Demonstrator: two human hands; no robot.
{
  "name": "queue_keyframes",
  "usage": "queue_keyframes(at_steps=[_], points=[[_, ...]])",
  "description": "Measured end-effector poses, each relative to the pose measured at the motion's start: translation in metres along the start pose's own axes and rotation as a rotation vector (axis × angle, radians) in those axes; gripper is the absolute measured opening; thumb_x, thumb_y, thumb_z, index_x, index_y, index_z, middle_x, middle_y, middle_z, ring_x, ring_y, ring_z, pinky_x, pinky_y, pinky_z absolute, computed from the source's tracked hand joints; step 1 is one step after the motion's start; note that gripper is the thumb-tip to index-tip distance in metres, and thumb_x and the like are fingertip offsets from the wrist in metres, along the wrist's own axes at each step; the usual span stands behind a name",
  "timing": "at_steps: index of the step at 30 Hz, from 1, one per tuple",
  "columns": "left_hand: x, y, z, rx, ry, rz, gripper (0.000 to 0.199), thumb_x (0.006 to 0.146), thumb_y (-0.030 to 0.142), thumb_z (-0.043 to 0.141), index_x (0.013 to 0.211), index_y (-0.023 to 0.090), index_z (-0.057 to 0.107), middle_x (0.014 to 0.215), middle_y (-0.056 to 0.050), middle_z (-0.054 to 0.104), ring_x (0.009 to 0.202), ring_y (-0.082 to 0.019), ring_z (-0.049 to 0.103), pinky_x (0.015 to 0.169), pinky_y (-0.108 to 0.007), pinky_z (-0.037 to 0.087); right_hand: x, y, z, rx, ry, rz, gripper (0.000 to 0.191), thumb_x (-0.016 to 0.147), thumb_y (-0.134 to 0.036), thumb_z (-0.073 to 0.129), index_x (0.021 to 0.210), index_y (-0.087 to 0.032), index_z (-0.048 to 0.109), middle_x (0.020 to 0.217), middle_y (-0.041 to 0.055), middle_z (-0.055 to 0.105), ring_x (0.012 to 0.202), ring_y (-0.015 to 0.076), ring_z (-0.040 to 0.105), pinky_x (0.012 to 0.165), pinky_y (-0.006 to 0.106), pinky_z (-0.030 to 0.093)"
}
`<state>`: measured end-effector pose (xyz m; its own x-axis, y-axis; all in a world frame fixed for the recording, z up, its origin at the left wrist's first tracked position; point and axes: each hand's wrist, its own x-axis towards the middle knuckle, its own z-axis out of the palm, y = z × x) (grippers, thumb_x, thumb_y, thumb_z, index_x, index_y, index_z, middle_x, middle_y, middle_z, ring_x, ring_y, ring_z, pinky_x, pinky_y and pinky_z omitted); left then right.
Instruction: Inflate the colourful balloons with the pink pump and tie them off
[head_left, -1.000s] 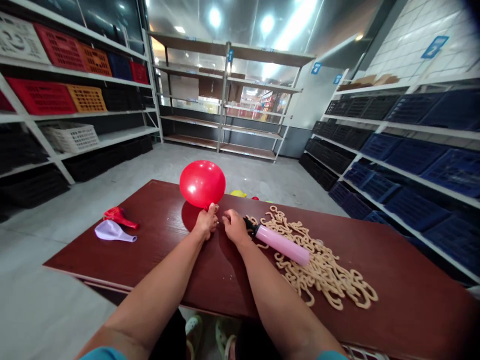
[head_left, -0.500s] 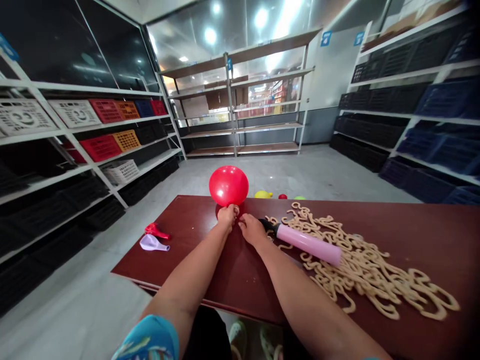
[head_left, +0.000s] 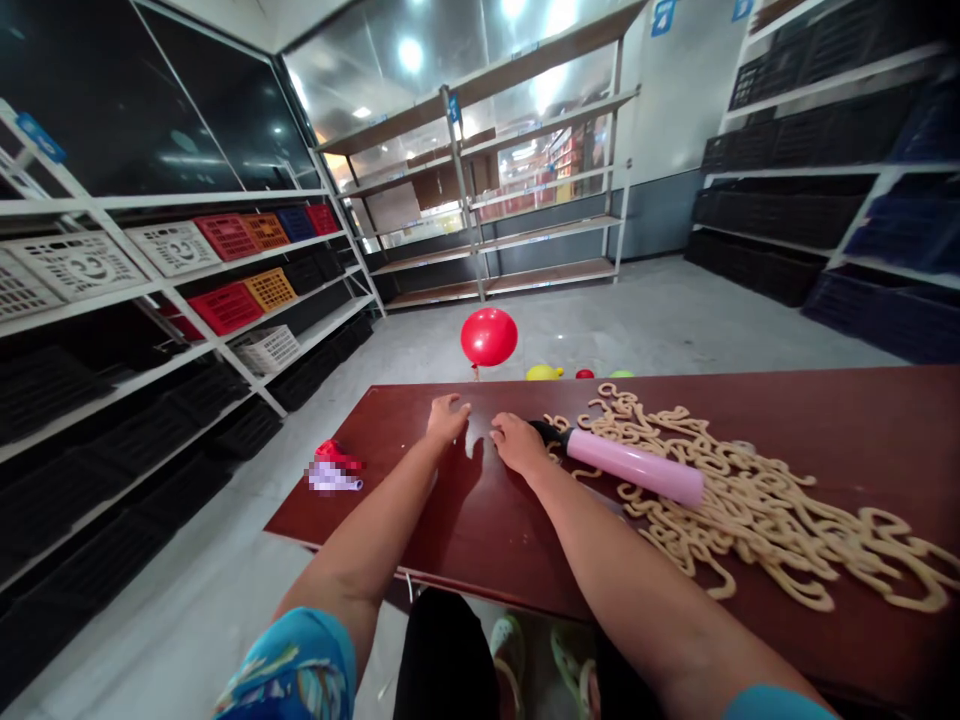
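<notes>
A round, inflated red balloon (head_left: 489,337) is beyond the far edge of the table, apart from both hands, its knotted neck pointing down. My left hand (head_left: 448,420) hovers over the dark red tabletop, fingers apart and holding nothing. To its right, my right hand (head_left: 517,440) is open too, fingers loosely bent, beside the black nozzle of a pink balloon pump (head_left: 634,467). The pump lies on a spread heap of tan, curled balloons or strips (head_left: 757,530); their exact kind is unclear. On the left lie a limp red balloon (head_left: 335,455) and a limp lilac balloon (head_left: 334,477), partly pixelated.
A yellow balloon (head_left: 544,372), a small red one (head_left: 584,374) and a green one (head_left: 622,374) show past the table's (head_left: 442,530) far edge. Shelves with crates (head_left: 225,305) stand left and right; a metal rack (head_left: 476,225) stands at the back.
The inflated red balloon has left my left hand and moved away past the table's far edge. My left hand has opened. The view has tilted and shifted slightly.
</notes>
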<state>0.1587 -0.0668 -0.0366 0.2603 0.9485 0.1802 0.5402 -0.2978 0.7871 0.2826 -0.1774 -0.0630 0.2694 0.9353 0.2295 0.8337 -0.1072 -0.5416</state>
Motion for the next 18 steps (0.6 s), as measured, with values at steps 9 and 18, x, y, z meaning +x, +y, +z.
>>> queue_keyframes(at_steps=[9,18], points=[[-0.043,-0.054,-0.127,0.562,0.123,-0.013,0.021,0.075,0.034,0.05,0.084,0.019,0.061,0.088,-0.007,0.062,0.08,-0.018,0.058,0.072,-0.028,0.043,0.002,0.005,0.003,-0.017,-0.011,-0.031,0.018,0.082,-0.027,0.046,0.096,-0.021,0.056,0.101,0.0052,0.06,0.09,0.0167,0.056,0.075,0.026,0.038],[-0.041,-0.093,-0.177,0.441,0.025,-0.549,0.047,0.082,0.044,0.031,0.059,0.014,0.058,0.062,-0.012,0.064,0.057,-0.018,0.061,0.056,-0.027,0.044,0.0,0.005,0.0,-0.064,-0.051,-0.074,0.018,0.081,-0.026,0.047,0.096,-0.021,0.056,0.102,0.0053,0.06,0.091,0.017,0.055,0.076,0.027,0.038]])
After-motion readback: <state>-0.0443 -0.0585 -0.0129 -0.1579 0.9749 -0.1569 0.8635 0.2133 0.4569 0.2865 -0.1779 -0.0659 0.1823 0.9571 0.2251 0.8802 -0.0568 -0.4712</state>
